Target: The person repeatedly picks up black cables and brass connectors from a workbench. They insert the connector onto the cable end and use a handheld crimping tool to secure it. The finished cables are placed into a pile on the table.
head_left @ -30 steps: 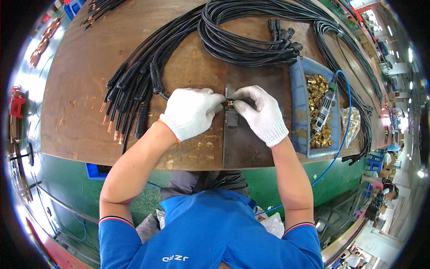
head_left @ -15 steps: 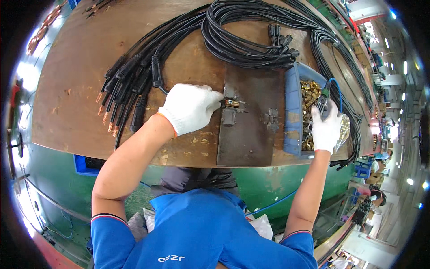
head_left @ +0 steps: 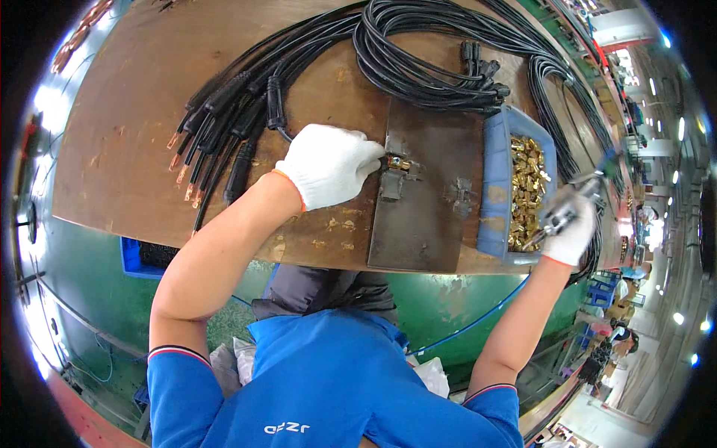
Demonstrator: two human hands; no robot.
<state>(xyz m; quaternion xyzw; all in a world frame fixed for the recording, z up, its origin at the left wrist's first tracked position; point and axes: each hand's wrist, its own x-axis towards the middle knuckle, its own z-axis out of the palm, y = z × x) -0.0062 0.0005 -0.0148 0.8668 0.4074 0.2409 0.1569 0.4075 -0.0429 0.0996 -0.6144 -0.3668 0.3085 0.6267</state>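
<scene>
My left hand point(head_left: 328, 166), in a white knit glove, is closed in a pinch on the end of a black cable point(head_left: 284, 135). Just past the fingertips, a small brass connector point(head_left: 399, 163) lies at a metal block on the dark steel plate point(head_left: 422, 231). My right hand point(head_left: 573, 231), also gloved, is wrapped round a power screwdriver point(head_left: 567, 215) with a grey body and greenish rear end. Motion smears this tool, and its thin tip points down and left, over the near right side of the blue bin point(head_left: 496, 183). Brass connectors point(head_left: 526, 183) fill the bin.
Black cables point(head_left: 216, 123) with bare copper ends lie fanned at the left of the wooden table point(head_left: 112, 164). Coiled cables point(head_left: 373, 56) with plugs sit at the back, and more run down the right. Under the table's left edge stands another blue bin point(head_left: 133, 257).
My right hand has lifted the screwdriver from the bin and moved it right, turning it. My left hand keeps its pinch beside the brass connector. The whole view has shifted slightly.
</scene>
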